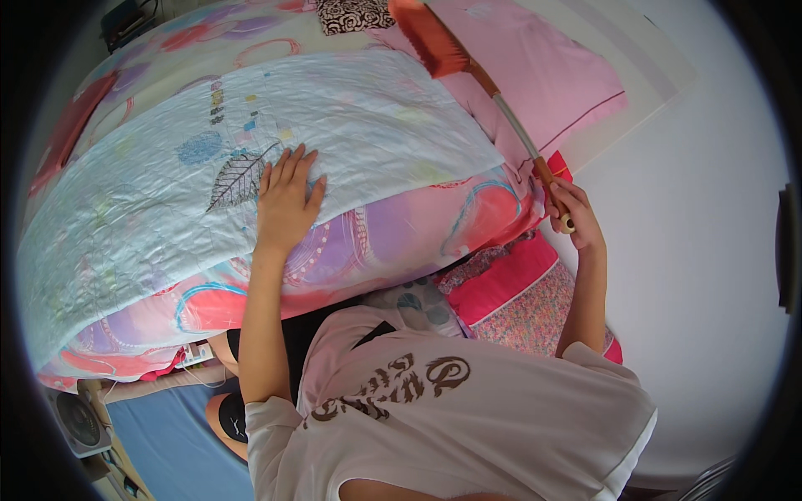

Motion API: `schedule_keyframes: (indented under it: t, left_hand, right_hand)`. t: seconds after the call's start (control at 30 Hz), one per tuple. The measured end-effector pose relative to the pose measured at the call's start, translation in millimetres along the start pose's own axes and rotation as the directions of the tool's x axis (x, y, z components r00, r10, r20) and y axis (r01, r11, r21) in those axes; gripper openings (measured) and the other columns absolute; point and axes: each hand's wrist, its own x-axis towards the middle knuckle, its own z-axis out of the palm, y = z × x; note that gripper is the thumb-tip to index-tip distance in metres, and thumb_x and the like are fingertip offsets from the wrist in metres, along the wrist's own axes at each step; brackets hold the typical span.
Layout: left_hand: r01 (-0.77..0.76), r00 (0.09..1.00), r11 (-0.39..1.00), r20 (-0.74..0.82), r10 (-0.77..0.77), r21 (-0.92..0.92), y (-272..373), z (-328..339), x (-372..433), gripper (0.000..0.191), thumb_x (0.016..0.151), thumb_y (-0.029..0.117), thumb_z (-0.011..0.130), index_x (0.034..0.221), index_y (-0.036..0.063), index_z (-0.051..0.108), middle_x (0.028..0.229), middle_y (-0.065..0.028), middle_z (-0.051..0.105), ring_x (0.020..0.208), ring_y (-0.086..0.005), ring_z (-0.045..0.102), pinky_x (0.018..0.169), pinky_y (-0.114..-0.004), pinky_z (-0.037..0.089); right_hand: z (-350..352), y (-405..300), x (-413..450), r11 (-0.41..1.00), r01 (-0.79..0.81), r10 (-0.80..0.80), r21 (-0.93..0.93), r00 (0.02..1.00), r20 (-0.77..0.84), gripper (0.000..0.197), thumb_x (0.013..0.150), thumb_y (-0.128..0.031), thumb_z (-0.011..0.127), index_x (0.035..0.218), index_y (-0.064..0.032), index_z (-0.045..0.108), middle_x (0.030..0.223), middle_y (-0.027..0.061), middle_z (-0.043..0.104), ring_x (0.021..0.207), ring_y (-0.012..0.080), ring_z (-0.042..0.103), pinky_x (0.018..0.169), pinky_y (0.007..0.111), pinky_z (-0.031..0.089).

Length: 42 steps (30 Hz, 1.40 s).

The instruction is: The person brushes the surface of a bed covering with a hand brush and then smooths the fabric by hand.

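My right hand (578, 210) grips the lower end of a bed brush (520, 128), which has a wood-coloured handle with a metal middle section. Its orange bristle head (432, 41) points up and left, over the edge of a pink pillow (532, 69). On a light blue quilted mat (376, 113) with leaf and patch prints, my left hand (287, 194) rests flat, palm down, fingers somewhat spread. Beneath the mat, a bed with a pink and purple patterned sheet (388, 238) shows along the near side.
A white wall (677, 263) stands to the right. Below the bed's near side are a pink floral pillow (520, 300) and a blue mattress (169, 432). A small fan (80, 419) is at lower left. A dark patterned cushion (354, 15) and a red folded item (75, 131) lie on the bed.
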Motion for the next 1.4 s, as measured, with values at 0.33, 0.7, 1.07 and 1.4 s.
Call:
schedule_keyframes:
  t: [0.33, 0.7, 1.07, 1.4]
  left_hand:
    - [-0.002, 1.0, 1.0, -0.011, 0.002, 0.001, -6, 8, 0, 0.05, 0.102, 0.036, 0.057, 0.146, 0.013, 0.057, 0.155, -0.0114, 0.053, 0.148, -0.0319, 0.044, 0.125, -0.051, 0.026]
    - [0.006, 1.0, 1.0, -0.006, -0.006, -0.012, -8, 6, 0, 0.05, 0.102, 0.039, 0.056, 0.146, 0.015, 0.057, 0.157, -0.0102, 0.052, 0.149, -0.031, 0.043, 0.126, -0.05, 0.025]
    - [0.031, 1.0, 1.0, 0.003, -0.031, 0.005, -13, 15, -3, 0.051, 0.103, 0.041, 0.055, 0.146, 0.0145, 0.057, 0.157, -0.0098, 0.051, 0.151, -0.0295, 0.04, 0.127, -0.049, 0.022]
    - [0.013, 0.999, 1.0, -0.031, -0.013, -0.021, -15, 14, -3, 0.051, 0.101, 0.04, 0.057, 0.145, 0.0135, 0.058, 0.156, -0.0112, 0.053, 0.149, -0.0311, 0.042, 0.126, -0.05, 0.024]
  right_hand:
    - [-46, 61, -25, 0.981, -0.193, 0.194, -0.036, 0.981, 0.02, 0.029, 0.105, -0.031, 0.061, 0.118, -0.0054, 0.066, 0.065, 0.0011, 0.05, 0.046, 0.0103, 0.045, 0.04, 0.025, 0.032]
    - [-102, 64, -65, 0.982, -0.18, 0.186, -0.048, 0.966, 0.181, 0.044, 0.107, -0.042, 0.057, 0.129, -0.0047, 0.063, 0.065, -0.0027, 0.046, 0.049, 0.0084, 0.044, 0.043, 0.025, 0.033]
    - [-142, 80, -106, 0.975, -0.211, 0.193, 0.066, 0.957, 0.215, 0.049, 0.107, -0.035, 0.06, 0.142, -0.0002, 0.057, 0.068, -0.0018, 0.043, 0.054, 0.0056, 0.037, 0.045, 0.023, 0.03]
    - [-128, 77, -123, 0.975, -0.22, 0.219, -0.005, 0.963, 0.155, 0.052, 0.107, -0.038, 0.058, 0.144, -0.0008, 0.056, 0.069, -0.0012, 0.048, 0.051, 0.0077, 0.039, 0.045, 0.024, 0.034]
